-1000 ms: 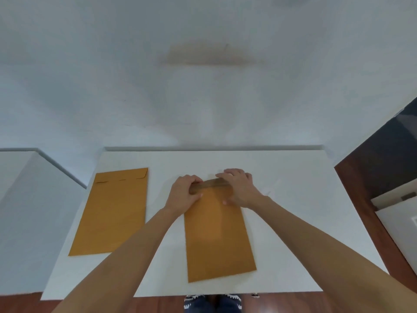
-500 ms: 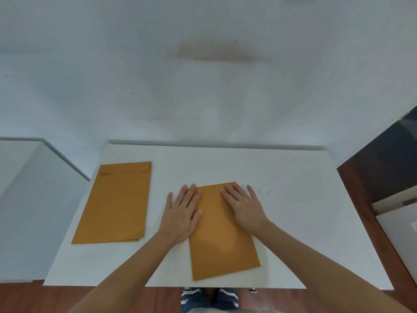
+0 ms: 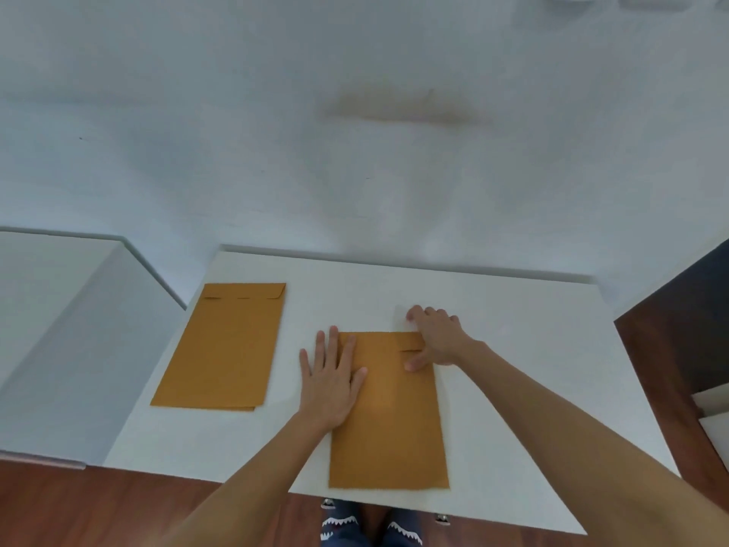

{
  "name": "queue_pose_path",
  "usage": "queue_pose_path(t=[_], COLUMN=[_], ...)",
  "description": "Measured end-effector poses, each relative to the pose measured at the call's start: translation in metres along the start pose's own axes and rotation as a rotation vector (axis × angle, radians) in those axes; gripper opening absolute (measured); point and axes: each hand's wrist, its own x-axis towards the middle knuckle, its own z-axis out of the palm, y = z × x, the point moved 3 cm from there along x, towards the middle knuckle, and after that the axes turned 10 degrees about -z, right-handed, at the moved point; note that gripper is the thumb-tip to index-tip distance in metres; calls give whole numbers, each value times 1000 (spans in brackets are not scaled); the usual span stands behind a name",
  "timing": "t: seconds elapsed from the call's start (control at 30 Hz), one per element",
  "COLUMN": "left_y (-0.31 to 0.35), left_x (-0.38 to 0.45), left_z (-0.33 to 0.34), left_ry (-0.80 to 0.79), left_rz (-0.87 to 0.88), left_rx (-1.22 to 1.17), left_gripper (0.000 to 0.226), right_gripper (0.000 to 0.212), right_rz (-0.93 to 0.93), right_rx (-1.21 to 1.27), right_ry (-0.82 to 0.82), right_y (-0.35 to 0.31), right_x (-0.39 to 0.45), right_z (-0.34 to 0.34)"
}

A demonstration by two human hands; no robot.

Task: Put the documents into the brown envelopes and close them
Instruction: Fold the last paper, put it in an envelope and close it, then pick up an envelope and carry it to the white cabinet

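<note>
A brown envelope [image 3: 388, 420] lies flat near the front edge of the white table [image 3: 524, 361], its flap folded down at the far end. My left hand [image 3: 329, 382] rests flat with fingers spread on the envelope's left side. My right hand [image 3: 436, 339] is at its top right corner, thumb on the flap and fingers curled over the far edge. A faint pale strip [image 3: 400, 315] shows by those fingertips; I cannot tell what it is. A second brown envelope [image 3: 225, 345] lies on the table's left, flap shut, with another edge peeking out beneath it. No loose documents are visible.
A white cabinet [image 3: 59, 317] stands left of the table, a little lower. The white wall [image 3: 355, 171] rises right behind the table. Dark wood floor and a white piece of furniture [image 3: 714, 416] are on the right. My patterned slippers [image 3: 367, 527] show under the front edge.
A second ago both hands were folding the flap at the far end, then pressed flat on the envelope. Now my right hand has shifted to the top right corner and curled its fingers.
</note>
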Motion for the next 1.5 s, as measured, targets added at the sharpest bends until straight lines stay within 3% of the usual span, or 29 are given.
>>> queue_pose_path(t=[0.17,0.3,0.37,0.43,0.53,0.67,0.87,0.97,1.07,1.3,1.37,1.5], left_y=[3,0,-13,-32,-67,-130,-190,-205,-223,-239,-231,-203], left_x=[-19,-47,-55,-53,-35,3,49,63,75,82,80,78], left_z=[-16,-31,-38,-49,-86,-124,-124,-116,-115,-123,-132,-164], left_ry=[-27,-93,-165,-181,-13,131,-22,-12,-100,-384,-451,-410], left_rz=[-44,-166,-255,-293,-372,-495,-697,-693,-685,-587,-537,-437], left_rx=[-246,-885,-1198,-1348,-1317,-991,-384,-432,-470,-1236,-1357,-1325], left_gripper=[81,99,88,60,38,52,72,78,87,44,39,31], right_gripper=[42,29,33,45,71,75,54,40,33,70,87,138], right_rz=[-79,-127,-134,-132,-118,-22,137,172,184,192,121,4], right_rx=[123,754,924,973,1068,1028,832,676,556,538,440,603], right_ry=[-77,19,31,72,103,156,167,215,229,221,68,-224], right_y=[-10,-14,-28,-51,-90,-138,-207,-226,-235,-248,-260,-292], right_x=[10,-2,-2,3,20,54,97,110,112,96,83,49], right_z=[-6,-22,-33,-41,-41,-21,14,23,27,22,21,18])
